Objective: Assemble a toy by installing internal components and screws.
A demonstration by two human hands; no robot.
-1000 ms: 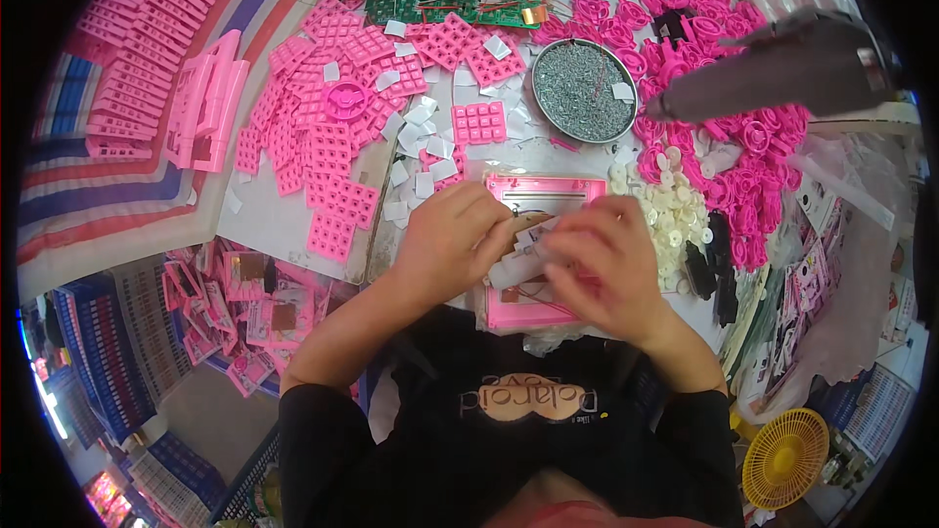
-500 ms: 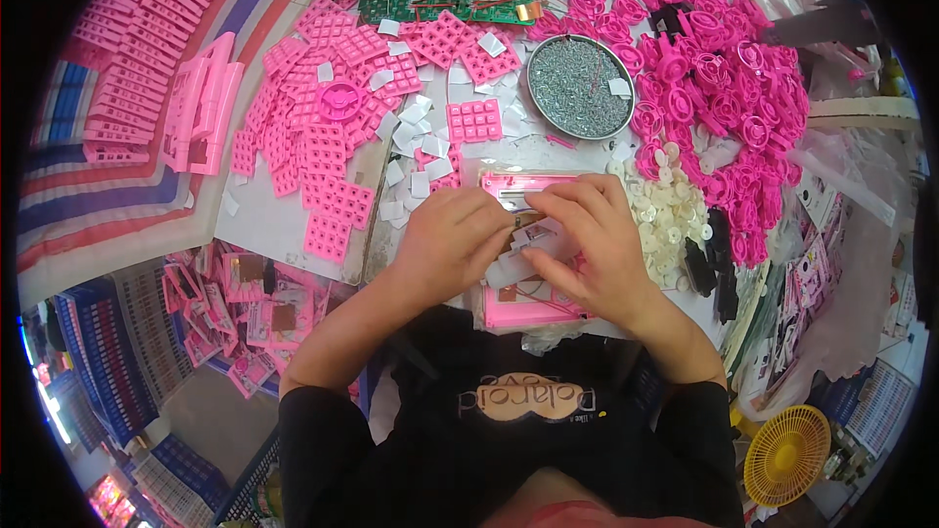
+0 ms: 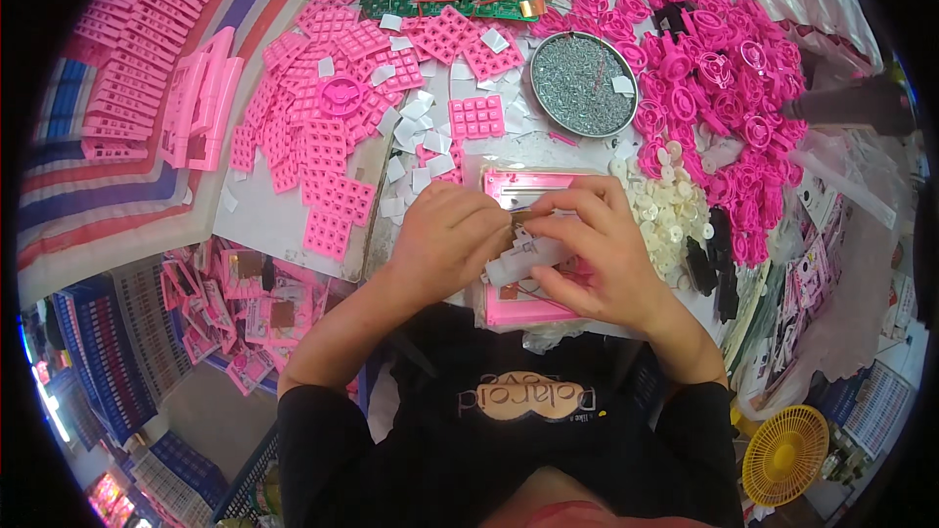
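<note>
A pink rectangular plastic case (image 3: 536, 312) lies in front of me on a clear plastic bag, its inner side facing up. Over it, a whitish translucent plastic part (image 3: 528, 258) with a rounded end sits between the thumb and fingers of my right hand (image 3: 604, 259). My left hand (image 3: 442, 242) is at the case's left side, thumb and fingertips pinched together near the upper end of the white part. A small brownish piece shows between the two hands' fingertips; what the left fingers hold is mostly hidden. Thin wires run inside the case.
Pink keypads (image 3: 337, 147) and white paper squares (image 3: 416, 108) cover the left. Ahead are green circuit boards (image 3: 445, 2) and a round tin of screws (image 3: 584, 88). Bright pink parts (image 3: 719, 78), cream discs (image 3: 670, 205) and black pieces (image 3: 699, 267) lie right. Pink frames (image 3: 201, 103) stand far left.
The white part has turned between my fingers, its rounded end now showing at the lower left. My right fingers have shifted slightly around it. My left hand stays nearly in place.
</note>
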